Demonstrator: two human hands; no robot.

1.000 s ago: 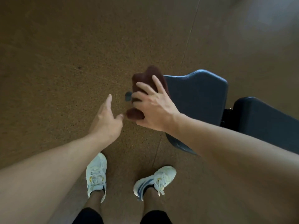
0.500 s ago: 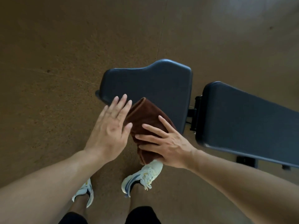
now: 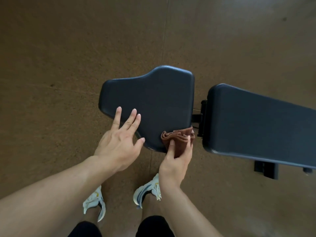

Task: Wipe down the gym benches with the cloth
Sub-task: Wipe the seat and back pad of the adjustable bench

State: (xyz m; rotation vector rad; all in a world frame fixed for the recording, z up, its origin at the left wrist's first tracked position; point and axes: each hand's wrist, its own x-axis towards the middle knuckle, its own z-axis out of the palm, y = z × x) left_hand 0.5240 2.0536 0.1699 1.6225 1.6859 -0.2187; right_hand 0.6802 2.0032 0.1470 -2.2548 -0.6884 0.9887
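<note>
The brown cloth (image 3: 177,140) sits bunched in folds at the near right corner of the dark seat pad (image 3: 150,103), draped over the pad's edge, beside the gap to the long back pad (image 3: 259,124). Its long axis runs roughly left to right along that edge, with the ruffled folds facing away from the person. The right hand (image 3: 176,159) is closed on the cloth, thumb on one side and fingers on the other, pinching the folds from below. The left hand (image 3: 119,142) is open with fingers spread, fingertips on the near left part of the seat surface. White shoes (image 3: 147,190) stand on the brown floor (image 3: 68,48) below.
</note>
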